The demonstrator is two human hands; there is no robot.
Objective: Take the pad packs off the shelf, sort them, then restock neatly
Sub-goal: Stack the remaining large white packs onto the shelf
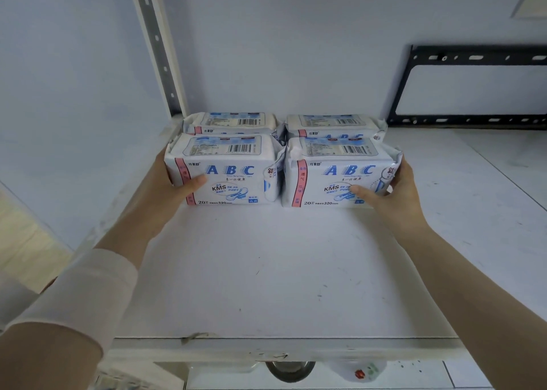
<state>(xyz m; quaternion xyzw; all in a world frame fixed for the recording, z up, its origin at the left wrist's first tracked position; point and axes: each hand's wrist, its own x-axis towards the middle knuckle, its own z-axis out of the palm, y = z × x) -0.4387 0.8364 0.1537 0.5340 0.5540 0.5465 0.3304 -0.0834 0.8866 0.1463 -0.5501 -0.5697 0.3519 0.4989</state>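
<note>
left hand (174, 187): mine; it grips the left end of the front left pack, thumb laid across the printed face, fingers hidden round the end.
right hand (393, 188): mine; it grips the right end of the front right pack in the mirror-image hold, thumb on the printed face, fingers out of sight behind.
front left pack (233, 172): stands on the shelf with its "ABC" face toward me and its barcode panel on top.
front right pack (340, 175): same print and same attitude, just beside the front left pack; whether their crimped ends touch I cannot tell.
rear left pack (231, 121): directly behind the front left pack and close against it; only its top panel and a strip of its face show.
rear right pack (331, 123): directly behind the front right pack, likewise mostly hidden. The four packs form a two-by-two block at the back left of the shelf.
shelf (266, 271): white, scuffed board; its front edge lies nearest me.
upright post (157, 43): slotted, rising from the left rear corner of the shelf.
black bracket (473, 58): perforated frame on the wall (281, 34) to the right, well apart from the packs.
sleeve (77, 295): pale, covering my left forearm; my right forearm is bare.
</note>
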